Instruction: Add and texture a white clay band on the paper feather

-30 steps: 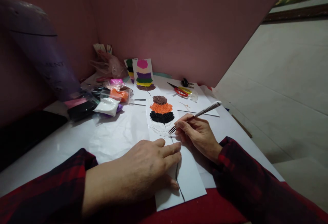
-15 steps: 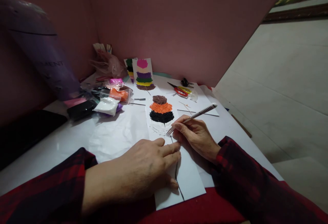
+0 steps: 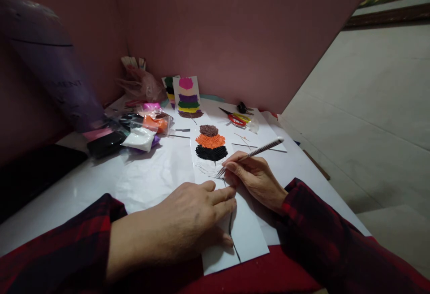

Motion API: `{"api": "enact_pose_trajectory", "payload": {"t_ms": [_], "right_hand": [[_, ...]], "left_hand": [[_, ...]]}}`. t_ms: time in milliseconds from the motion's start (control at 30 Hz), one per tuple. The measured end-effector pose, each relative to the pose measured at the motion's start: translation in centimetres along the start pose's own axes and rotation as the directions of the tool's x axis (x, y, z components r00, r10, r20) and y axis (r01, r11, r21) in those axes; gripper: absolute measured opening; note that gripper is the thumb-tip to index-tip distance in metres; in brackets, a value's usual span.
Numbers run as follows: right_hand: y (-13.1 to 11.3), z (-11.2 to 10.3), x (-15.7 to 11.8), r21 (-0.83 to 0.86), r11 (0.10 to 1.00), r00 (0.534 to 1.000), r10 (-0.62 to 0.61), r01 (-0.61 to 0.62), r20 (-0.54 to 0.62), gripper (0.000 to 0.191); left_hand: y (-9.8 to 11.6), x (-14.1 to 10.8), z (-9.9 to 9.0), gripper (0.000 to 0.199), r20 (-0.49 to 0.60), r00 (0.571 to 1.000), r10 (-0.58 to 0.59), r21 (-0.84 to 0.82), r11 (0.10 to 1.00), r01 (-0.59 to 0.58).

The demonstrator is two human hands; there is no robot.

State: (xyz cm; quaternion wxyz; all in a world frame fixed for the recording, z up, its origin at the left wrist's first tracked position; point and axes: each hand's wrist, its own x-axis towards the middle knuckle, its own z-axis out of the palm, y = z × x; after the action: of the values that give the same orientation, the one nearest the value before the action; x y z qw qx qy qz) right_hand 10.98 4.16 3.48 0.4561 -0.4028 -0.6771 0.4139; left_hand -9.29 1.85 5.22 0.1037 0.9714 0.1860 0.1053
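Observation:
My right hand (image 3: 253, 175) is closed around a fork (image 3: 262, 148) with a ridged handle. The fork's tines rest at the lower edge of a white textured layer (image 3: 207, 167) on a white card (image 3: 250, 235). Above that layer the card bears a black band (image 3: 211, 152), an orange band (image 3: 210, 140) and a brown one (image 3: 208, 130), all with a grooved surface. A dark line runs down the card like a stem. My left hand (image 3: 198, 213) lies flat on the card below the white layer, fingers stretched out and holding nothing.
Bags of coloured clay (image 3: 139, 139) lie at the left, near a tall purple package (image 3: 60, 70). Finished-looking striped cards (image 3: 188, 97) lean at the back. Red-handled scissors (image 3: 237, 119) lie at the back right. A pink wall (image 3: 215, 38) rises behind the table.
The fork's tines have shifted very slightly to the left along the white layer. My left hand stays in place on the card.

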Motion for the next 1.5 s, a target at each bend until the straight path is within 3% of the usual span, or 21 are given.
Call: {"api": "enact_pose_trajectory", "payload": {"t_ms": [467,767,833,900,933,1000,1033,1067,1200,1267,1367,1500], "right_hand": [[-0.2,0.1,0.0,0.013,1.0,1.0,-0.011,0.011,0.007,0.02],[-0.7,0.0,0.0,-0.223,0.97,0.988,-0.123,0.1,-0.09,0.019],[-0.6,-0.1,-0.1,-0.244,0.958,0.976,-0.185,0.152,-0.116,0.018],[-0.7,-0.2,-0.2,-0.27,0.93,0.949,-0.29,0.249,-0.123,0.015],[-0.8,-0.2,-0.3,-0.288,0.906,0.928,-0.354,0.311,-0.111,0.013],[-1.1,-0.1,-0.4,-0.333,0.833,0.875,-0.482,0.442,-0.044,0.01],[-1.3,0.0,-0.4,-0.352,0.792,0.846,-0.533,0.499,-0.001,0.009],[-1.4,0.1,-0.5,-0.361,0.756,0.82,-0.57,0.546,0.049,0.008],[-1.8,0.6,-0.7,-0.362,0.671,0.746,-0.656,0.647,0.115,0.005],[-2.1,0.8,-1.0,-0.376,0.682,0.76,-0.642,0.627,0.105,0.004],[-2.6,0.9,-1.4,-0.38,0.772,0.839,-0.544,0.51,0.022,0.008],[-3.0,1.1,-1.7,-0.286,0.835,0.863,-0.503,0.47,-0.051,0.011]], "left_hand": [[-0.1,0.0,0.2,0.027,-0.023,1.0,0.008,-0.023,1.0,-0.009],[-0.1,0.1,0.3,0.027,-0.058,0.998,0.028,0.01,1.0,-0.028],[-0.2,0.0,0.2,0.017,-0.108,0.993,0.038,-0.051,0.998,-0.044],[-0.3,0.0,0.0,0.009,-0.259,0.966,0.015,-0.114,0.992,-0.046],[-0.4,0.1,-0.1,0.012,-0.369,0.929,-0.021,-0.13,0.991,-0.03],[-0.4,0.3,-0.4,0.014,-0.573,0.813,-0.104,-0.135,0.99,0.032],[-0.4,0.5,-0.4,0.014,-0.632,0.764,-0.127,-0.131,0.99,0.056],[-0.4,0.6,-0.5,0.013,-0.657,0.743,-0.132,-0.126,0.99,0.065],[-0.3,1.1,-0.4,0.017,-0.632,0.77,-0.082,-0.082,0.996,0.038],[-0.1,1.2,-0.4,0.015,-0.647,0.758,-0.077,-0.068,0.997,0.044],[0.1,1.3,-0.5,0.016,-0.662,0.743,-0.096,-0.065,0.995,0.07],[-0.1,1.4,-0.4,0.021,-0.609,0.779,-0.149,-0.041,0.987,0.156]]}}
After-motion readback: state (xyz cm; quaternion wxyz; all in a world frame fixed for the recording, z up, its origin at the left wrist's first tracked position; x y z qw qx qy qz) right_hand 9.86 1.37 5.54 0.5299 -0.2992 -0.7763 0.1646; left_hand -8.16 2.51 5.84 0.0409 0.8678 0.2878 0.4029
